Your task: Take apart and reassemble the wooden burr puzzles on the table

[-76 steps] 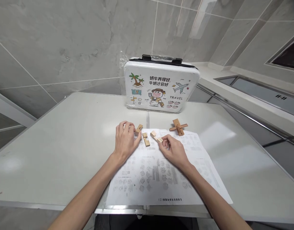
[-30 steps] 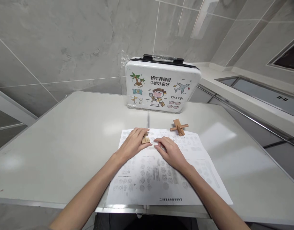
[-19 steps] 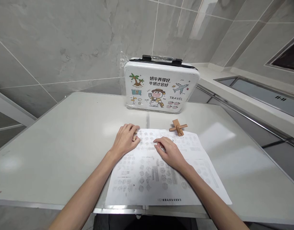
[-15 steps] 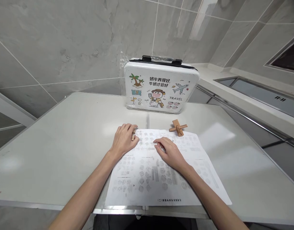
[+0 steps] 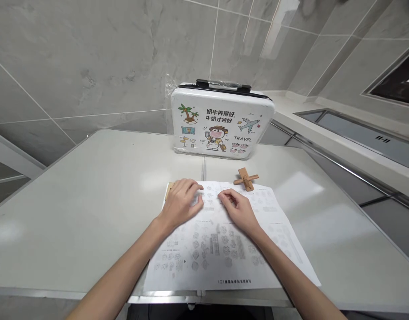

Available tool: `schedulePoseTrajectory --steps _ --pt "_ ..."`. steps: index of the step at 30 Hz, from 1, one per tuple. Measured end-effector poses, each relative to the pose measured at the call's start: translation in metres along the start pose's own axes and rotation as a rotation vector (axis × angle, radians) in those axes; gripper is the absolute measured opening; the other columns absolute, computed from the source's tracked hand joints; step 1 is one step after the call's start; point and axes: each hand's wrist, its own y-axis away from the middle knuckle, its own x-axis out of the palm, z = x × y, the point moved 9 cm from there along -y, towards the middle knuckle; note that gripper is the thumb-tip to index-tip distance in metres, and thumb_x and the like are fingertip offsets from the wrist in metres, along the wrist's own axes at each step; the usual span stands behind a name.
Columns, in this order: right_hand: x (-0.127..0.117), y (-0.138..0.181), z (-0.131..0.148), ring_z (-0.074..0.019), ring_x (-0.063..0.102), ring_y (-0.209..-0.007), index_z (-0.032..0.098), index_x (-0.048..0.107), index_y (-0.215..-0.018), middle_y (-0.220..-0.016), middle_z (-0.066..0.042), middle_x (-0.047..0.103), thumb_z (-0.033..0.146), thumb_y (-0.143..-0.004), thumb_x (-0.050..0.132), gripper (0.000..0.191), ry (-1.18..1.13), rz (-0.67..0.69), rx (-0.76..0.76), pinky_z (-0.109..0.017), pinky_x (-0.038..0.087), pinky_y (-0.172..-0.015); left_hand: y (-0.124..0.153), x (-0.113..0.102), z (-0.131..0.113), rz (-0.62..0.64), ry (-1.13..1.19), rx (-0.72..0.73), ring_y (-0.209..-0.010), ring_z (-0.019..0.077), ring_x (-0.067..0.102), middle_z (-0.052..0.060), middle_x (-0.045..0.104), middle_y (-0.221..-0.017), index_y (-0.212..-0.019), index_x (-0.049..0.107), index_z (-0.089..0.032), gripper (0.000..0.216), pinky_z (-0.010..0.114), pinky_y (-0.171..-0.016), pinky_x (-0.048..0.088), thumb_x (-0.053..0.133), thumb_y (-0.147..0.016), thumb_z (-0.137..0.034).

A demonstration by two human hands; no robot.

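A large printed sheet (image 5: 220, 275), covered in small puzzle diagrams and lines of text, lies on the table in front of me. Over its upper left part is my left hand (image 5: 180, 202), with thumb and fingers apart and nothing visible between them. A pale wooden piece (image 5: 169, 190) shows partly behind that hand; the rest is hidden. To the right, my right hand (image 5: 240, 212) rests on the sheet with fingers curled and thumb close to the forefinger; whether anything is between them is hidden. Beyond it, a cross-shaped wooden puzzle (image 5: 246, 179) sits at the sheet's top edge.
A white case (image 5: 222, 120) with cartoon prints and a black handle stands upright at the table's back, in clear plastic wrap. The pale folding table (image 5: 101, 191) has a seam down its middle. At the right is a counter with a dark glass panel (image 5: 367, 129).
My left hand has shifted right over the sheet, leaving the pale wooden piece on its left side. My right hand's fingers have drawn closer together. The view has moved slightly.
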Motion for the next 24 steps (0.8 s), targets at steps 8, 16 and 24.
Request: schedulePoseTrajectory --steps 8,16,24 --pt "0.003 -0.005 -0.022 -0.0122 0.050 -0.052 0.021 0.069 -0.089 -0.068 0.002 0.060 0.062 -0.094 0.070 0.042 -0.411 0.026 0.189 -0.028 0.044 -0.053 0.017 0.026 -0.046 0.154 0.123 0.297 -0.045 0.0124 0.044 -0.004 0.057 -0.054 -0.064 0.055 -0.021 0.025 0.031 -0.049 0.030 0.055 -0.088 -0.015" --pt "0.002 -0.007 -0.038 -0.0125 0.049 -0.055 0.021 0.067 -0.087 -0.072 0.001 0.056 0.060 -0.087 0.080 0.042 -0.753 -0.013 0.344 -0.025 0.039 -0.044 0.020 0.033 -0.052 0.185 0.123 0.329 -0.045 0.0124 0.044 -0.004 0.058 -0.054 -0.063 0.051 -0.020 0.026 0.031 -0.049 0.026 0.055 -0.088 -0.015" --pt "-0.004 -0.014 -0.045 -0.0107 0.038 -0.049 0.024 0.060 -0.085 -0.064 0.007 0.039 0.054 -0.091 0.078 0.036 -1.064 -0.041 0.373 -0.022 0.036 -0.040 0.021 0.034 -0.051 0.185 0.115 0.331 -0.045 0.0120 0.042 -0.003 0.057 -0.054 -0.063 0.051 -0.020 0.026 0.030 -0.048 0.025 0.054 -0.089 -0.016"
